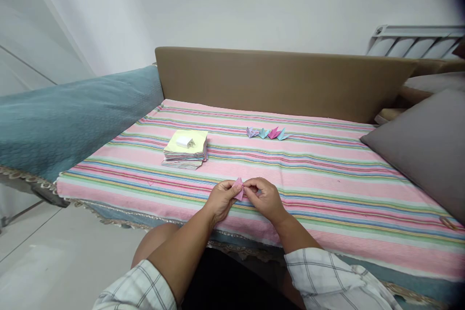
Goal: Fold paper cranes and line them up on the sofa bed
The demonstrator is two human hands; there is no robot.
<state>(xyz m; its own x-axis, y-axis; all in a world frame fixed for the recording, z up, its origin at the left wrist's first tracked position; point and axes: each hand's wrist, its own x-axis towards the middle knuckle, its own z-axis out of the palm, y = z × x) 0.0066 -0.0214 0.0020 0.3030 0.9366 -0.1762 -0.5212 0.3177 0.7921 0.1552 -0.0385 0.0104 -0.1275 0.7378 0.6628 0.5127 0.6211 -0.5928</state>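
A small folded piece of pink paper [239,189] is held between my hands over the front part of the striped cloth. My left hand [222,199] pinches its left side between thumb and fingers. The thumb and index finger of my right hand [264,197] close on its right edge. Beyond my hands, several small folded paper pieces in lilac, light blue and magenta [274,133] stand in a row. To the left lies a stack of square paper sheets [185,155], yellow on top, with a white plug adapter [184,142] resting on it.
A grey cushion [421,150] lies at the right, near a brown ring-like item [448,223] on the cloth. The brown backrest [269,80] runs along the back, and a blue-covered armrest [80,116] bounds the left side.
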